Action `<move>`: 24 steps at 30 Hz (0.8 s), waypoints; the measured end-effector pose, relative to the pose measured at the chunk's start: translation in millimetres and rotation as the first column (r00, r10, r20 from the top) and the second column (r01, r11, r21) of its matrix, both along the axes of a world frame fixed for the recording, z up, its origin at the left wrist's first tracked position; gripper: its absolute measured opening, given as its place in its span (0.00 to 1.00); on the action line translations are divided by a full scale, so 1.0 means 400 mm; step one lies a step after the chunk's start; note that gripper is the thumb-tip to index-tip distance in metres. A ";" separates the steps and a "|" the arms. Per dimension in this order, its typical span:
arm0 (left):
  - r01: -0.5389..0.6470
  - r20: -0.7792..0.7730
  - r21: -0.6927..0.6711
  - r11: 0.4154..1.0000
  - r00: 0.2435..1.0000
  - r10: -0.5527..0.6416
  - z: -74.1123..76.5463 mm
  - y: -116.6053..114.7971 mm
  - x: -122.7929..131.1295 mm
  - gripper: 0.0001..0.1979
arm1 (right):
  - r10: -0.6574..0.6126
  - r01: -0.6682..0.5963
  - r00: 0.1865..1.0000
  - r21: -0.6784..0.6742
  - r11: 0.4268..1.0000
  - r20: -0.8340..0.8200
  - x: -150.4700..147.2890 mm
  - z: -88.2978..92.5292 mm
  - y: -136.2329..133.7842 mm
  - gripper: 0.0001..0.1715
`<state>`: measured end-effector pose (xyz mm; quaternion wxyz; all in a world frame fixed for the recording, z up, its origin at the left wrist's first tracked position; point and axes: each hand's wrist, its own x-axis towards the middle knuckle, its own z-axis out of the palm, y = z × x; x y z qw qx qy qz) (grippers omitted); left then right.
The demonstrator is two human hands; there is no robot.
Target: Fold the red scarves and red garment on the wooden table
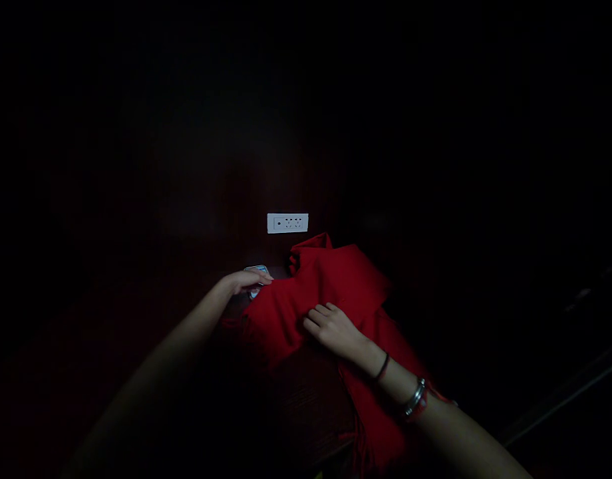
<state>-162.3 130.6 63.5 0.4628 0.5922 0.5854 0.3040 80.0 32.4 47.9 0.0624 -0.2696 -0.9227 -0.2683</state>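
A red scarf (348, 276) with dark fringe at its ends lies bunched and partly folded on a dark wooden surface. At its upper left edge my left hand (245, 281) pinches the cloth, the thumb side reaching onto the red. My right hand (333, 329) rests lower on the scarf, with curled fingers gripping the fabric; the fingertips are partly hidden. Just behind my left hand is a small shiny rectangular object (259, 269), mostly covered by the fingers. One length of the scarf hangs down beneath my right forearm.
A white socket panel (287, 223) is mounted on the dark wall behind the scarf. At the lower right runs a pale straight edge (560, 406). Most of the surroundings are too dark to make out.
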 end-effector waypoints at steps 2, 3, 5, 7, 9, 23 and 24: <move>-0.025 0.028 -0.043 0.999 0.999 0.026 0.031 0.019 -0.034 0.04 | -0.080 0.078 0.995 -0.034 0.996 -0.056 -0.041 -0.012 -0.001 0.08; -0.040 0.029 -0.069 0.997 0.999 0.042 0.039 0.026 -0.046 0.03 | -0.118 0.114 0.990 -0.055 0.992 -0.075 -0.060 -0.020 0.000 0.08; -0.073 0.028 -0.100 0.992 0.997 0.076 0.043 0.034 -0.057 0.02 | -0.165 0.156 0.982 -0.094 0.983 -0.095 -0.090 -0.032 0.003 0.08; -0.070 0.021 -0.130 0.989 0.997 0.073 0.035 0.031 -0.055 0.02 | -0.179 0.168 0.978 -0.108 0.980 -0.105 -0.102 -0.035 0.006 0.08; -0.018 0.023 -0.180 0.983 0.999 0.022 0.029 0.023 -0.048 0.03 | -0.178 0.168 0.977 -0.090 0.982 -0.119 -0.093 -0.020 0.008 0.08; 0.000 0.003 0.399 0.917 1.000 -0.001 0.293 0.168 0.328 0.10 | -0.660 0.657 0.510 -0.246 0.713 -0.552 0.220 0.234 0.125 0.15; -0.009 -0.039 0.402 0.916 0.999 0.027 0.283 0.180 0.365 0.11 | -0.729 0.681 0.471 -0.322 0.658 -0.496 0.234 0.219 0.136 0.15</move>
